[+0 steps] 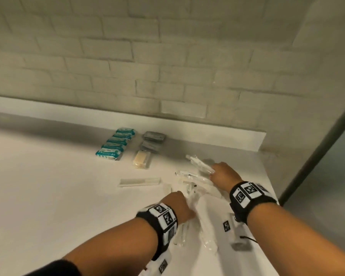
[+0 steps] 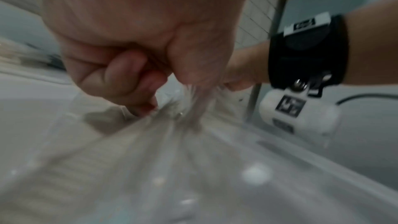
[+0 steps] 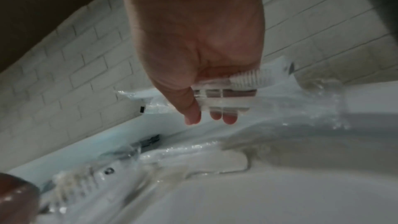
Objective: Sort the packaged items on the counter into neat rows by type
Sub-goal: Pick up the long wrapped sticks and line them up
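Clear-wrapped toothbrush packets (image 1: 189, 186) lie in a loose pile on the white counter (image 1: 48, 186). My right hand (image 1: 221, 172) grips one toothbrush packet (image 1: 199, 163) at the far side of the pile. In the right wrist view my right hand (image 3: 212, 117) has its fingers curled round that packet (image 3: 228, 98), whose white bristles show. My left hand (image 1: 179, 204) holds a bundle of clear packets (image 1: 187, 228) at the near side. In the blurred left wrist view my left hand (image 2: 150, 98) pinches these packets (image 2: 168, 142) with curled fingers.
Sorted at the back stand a row of teal packets (image 1: 116, 145), grey packets (image 1: 152, 140) and a beige soap packet (image 1: 141, 159). A long flat packet (image 1: 139, 181) lies left of the pile. A brick wall (image 1: 167, 66) backs the counter; its edge and a dark frame (image 1: 317, 152) are at the right.
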